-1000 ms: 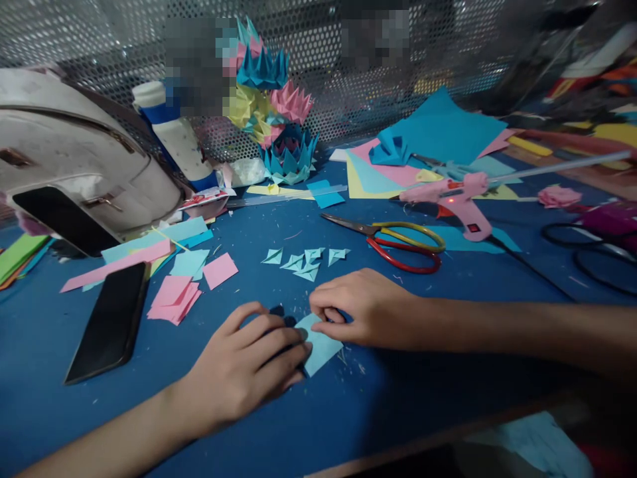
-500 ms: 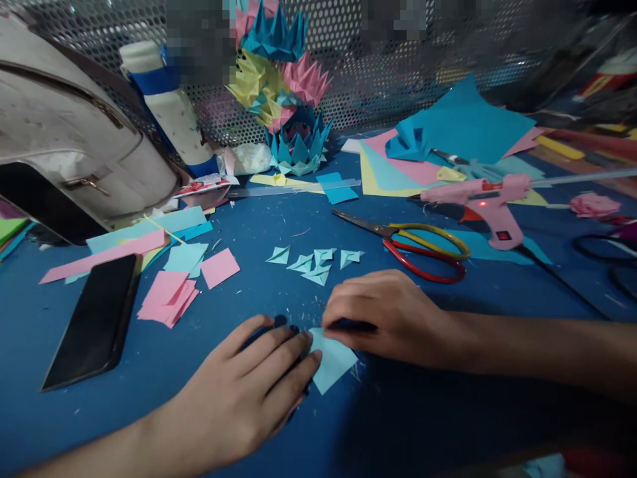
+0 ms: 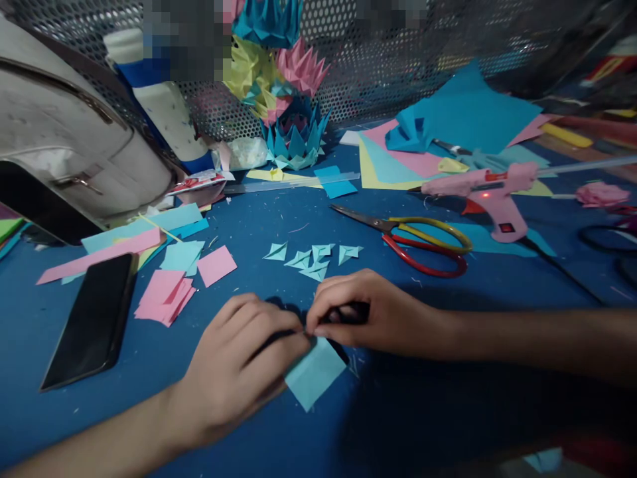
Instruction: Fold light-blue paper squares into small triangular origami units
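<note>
A light blue paper square [image 3: 315,376] is pinched at its upper corner between both hands, its lower part angled toward me. My left hand [image 3: 249,362] has its fingers curled along the paper's left edge, fingertips at the corner. From the right, my right hand [image 3: 355,309] grips the same corner between thumb and forefinger, its other fingers curled in. Just beyond the hands lie several small folded light blue paper pieces [image 3: 315,255]. Scissors [image 3: 405,239] with one red and one yellow handle rest past my right hand.
A pink glue gun [image 3: 490,192], its light on, lies at the right. To the left are a black phone [image 3: 92,322], pink paper squares [image 3: 163,299] and paper strips [image 3: 114,245]. Behind stand paper flowers [image 3: 296,136], a bottle [image 3: 162,106] and a pale bag [image 3: 74,126].
The paper square has been lifted and tilted, its lower corner shifting left and toward me. My right hand has moved left to meet the left hand, whose fingers have curled in.
</note>
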`<state>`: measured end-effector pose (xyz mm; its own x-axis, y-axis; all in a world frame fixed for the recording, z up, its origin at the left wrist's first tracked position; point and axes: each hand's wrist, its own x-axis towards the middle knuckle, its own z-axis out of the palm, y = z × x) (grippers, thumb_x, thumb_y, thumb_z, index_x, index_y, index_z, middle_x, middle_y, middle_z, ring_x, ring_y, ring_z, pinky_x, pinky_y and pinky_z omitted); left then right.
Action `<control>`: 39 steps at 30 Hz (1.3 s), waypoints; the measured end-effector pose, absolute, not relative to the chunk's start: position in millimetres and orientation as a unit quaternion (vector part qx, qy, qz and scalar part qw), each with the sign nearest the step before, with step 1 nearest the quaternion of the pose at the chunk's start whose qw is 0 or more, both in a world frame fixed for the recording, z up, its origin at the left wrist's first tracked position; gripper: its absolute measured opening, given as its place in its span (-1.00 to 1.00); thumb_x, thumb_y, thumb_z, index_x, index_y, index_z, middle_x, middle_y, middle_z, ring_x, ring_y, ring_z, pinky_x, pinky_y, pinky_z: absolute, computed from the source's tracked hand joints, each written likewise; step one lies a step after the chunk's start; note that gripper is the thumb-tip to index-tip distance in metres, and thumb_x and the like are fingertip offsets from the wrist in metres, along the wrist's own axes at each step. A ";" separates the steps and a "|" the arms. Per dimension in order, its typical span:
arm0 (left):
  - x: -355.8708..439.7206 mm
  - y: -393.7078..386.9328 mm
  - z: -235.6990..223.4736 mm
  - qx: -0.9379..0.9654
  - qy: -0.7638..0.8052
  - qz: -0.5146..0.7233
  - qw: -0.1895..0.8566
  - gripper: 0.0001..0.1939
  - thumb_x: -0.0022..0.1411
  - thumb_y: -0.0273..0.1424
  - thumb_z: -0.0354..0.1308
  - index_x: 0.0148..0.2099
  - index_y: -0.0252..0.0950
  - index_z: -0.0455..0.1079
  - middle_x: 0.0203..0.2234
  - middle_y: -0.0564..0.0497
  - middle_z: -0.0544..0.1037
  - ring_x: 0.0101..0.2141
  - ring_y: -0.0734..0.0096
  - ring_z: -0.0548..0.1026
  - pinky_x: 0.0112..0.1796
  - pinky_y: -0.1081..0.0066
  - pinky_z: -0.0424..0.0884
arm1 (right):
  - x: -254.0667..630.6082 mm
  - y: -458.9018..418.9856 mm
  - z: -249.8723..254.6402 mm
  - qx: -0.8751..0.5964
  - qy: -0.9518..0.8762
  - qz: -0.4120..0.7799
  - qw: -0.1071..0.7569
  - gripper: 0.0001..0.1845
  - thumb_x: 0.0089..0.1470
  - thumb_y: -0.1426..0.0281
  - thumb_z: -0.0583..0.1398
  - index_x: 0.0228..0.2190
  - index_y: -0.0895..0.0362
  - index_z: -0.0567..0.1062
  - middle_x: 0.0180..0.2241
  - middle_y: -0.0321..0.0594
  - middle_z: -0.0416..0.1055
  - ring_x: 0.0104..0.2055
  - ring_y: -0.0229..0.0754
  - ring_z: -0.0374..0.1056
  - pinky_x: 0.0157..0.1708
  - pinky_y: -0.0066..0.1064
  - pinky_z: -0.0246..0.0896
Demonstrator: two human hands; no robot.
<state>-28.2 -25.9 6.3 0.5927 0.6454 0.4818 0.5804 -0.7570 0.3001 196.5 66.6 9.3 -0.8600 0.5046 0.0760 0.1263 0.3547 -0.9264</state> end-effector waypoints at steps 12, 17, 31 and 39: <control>-12.4 -20.3 5.0 0.754 0.441 0.342 0.346 -0.52 0.37 -0.45 0.10 0.27 -0.27 0.10 -0.46 0.14 0.36 -0.46 0.50 0.40 -0.40 0.53 0.40 | 198.4 60.5 8.4 -0.191 -0.854 0.427 0.227 -0.74 0.27 0.27 0.14 -0.39 0.18 0.43 -0.56 -0.39 0.22 -0.53 -0.37 0.10 -0.48 -0.49 -0.06; -14.2 -22.8 6.0 0.773 0.445 0.326 0.313 -0.58 0.41 -0.45 0.05 0.25 -0.29 0.09 -0.42 0.12 0.40 -0.42 0.50 0.43 -0.36 0.51 0.41 | 200.5 58.6 10.6 -0.224 -0.884 0.370 0.175 -0.81 0.21 0.33 0.18 -0.42 0.16 0.43 -0.51 -0.35 0.30 -0.46 -0.34 0.16 -0.45 -0.46 -0.09; -27.0 -30.9 1.2 0.927 0.316 0.187 -0.081 -0.74 0.46 -0.52 -0.05 0.03 -0.32 0.45 -0.38 -0.01 0.48 -0.39 0.34 0.37 -0.28 0.29 0.27 | 198.6 66.6 4.1 -0.217 -0.942 0.212 0.144 -0.79 0.22 0.29 0.23 -0.40 0.14 0.44 -0.47 -0.36 0.38 -0.37 -0.30 0.21 -0.41 -0.43 -0.11; -28.7 -36.7 -2.6 0.923 0.320 0.203 -0.064 -0.74 0.47 -0.49 0.00 0.07 -0.42 0.46 -0.03 -0.10 0.57 -0.04 0.20 0.44 0.06 0.18 0.20 | 207.5 63.6 4.3 -0.135 -0.964 0.101 0.204 -0.75 0.36 0.28 0.07 -0.20 0.08 0.52 -0.25 -0.32 0.55 -0.26 -0.28 0.35 -0.28 -0.38 0.05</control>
<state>-28.7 -36.7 -2.6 0.7135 0.5641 0.4156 0.6161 -0.7876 0.0113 207.5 63.6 4.3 -0.8800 0.3019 0.3667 0.2190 0.9430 -0.2507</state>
